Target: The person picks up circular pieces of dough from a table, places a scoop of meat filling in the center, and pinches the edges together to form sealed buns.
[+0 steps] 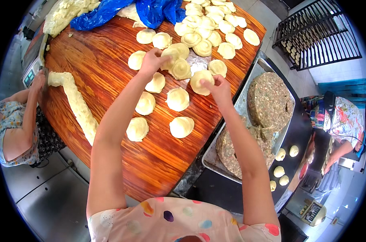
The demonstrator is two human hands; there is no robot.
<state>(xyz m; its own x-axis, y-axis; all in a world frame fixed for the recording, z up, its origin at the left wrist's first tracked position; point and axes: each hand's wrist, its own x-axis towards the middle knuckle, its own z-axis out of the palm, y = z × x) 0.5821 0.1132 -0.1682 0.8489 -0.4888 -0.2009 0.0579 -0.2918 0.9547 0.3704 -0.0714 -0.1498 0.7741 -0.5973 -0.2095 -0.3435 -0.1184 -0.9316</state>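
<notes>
Now, left hand (154, 61): pinches dough disc (170, 53).
Right hand (220, 91): pinches another disc (200, 80).
Piled discs (203, 47): overlap could cause sticking.

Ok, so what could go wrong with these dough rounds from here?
The dough rounds overlapping toward the far right of the wooden table might stick together. The round pinched in the right hand could stretch or tear at its edge. And the right forearm passes over the tray of speckled mixture, so it might brush that if it dips.
</notes>
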